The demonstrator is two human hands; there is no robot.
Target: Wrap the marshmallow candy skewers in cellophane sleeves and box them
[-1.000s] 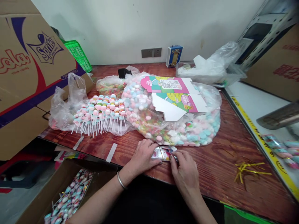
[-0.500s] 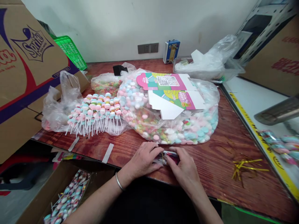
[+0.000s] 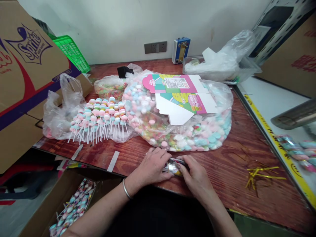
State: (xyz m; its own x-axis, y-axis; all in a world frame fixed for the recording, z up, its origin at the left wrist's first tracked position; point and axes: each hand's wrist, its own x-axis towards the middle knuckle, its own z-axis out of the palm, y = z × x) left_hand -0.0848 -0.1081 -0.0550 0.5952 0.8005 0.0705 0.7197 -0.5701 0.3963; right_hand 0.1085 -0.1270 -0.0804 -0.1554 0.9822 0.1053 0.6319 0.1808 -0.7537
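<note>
My left hand (image 3: 153,165), with a silver bangle at the wrist, is closed on one end of a small shiny plastic packet (image 3: 172,167) at the table's front edge. At the other end, my right hand (image 3: 197,174) grips it between thumb and fingers. Silvery, dark and yellow patches show on the packet; its contents are mostly covered by my fingers. Just beyond my hands lies a large clear bag of pastel candies (image 3: 209,140). A flattened printed carton (image 3: 182,95) rests on top of the bag. Gold twist ties (image 3: 254,176) lie to the right.
Candy lollipops (image 3: 103,115) are heaped at the left of the wooden table (image 3: 222,179). An open cardboard box of wrapped lollipops (image 3: 76,204) stands below the left edge. A clear tray (image 3: 243,74) holding plastic bags sits at the back right.
The packet has turned in my fingers, showing more of its silvery and yellow side. Both hands stay on it in nearly the same place. The view has shifted slightly.
</note>
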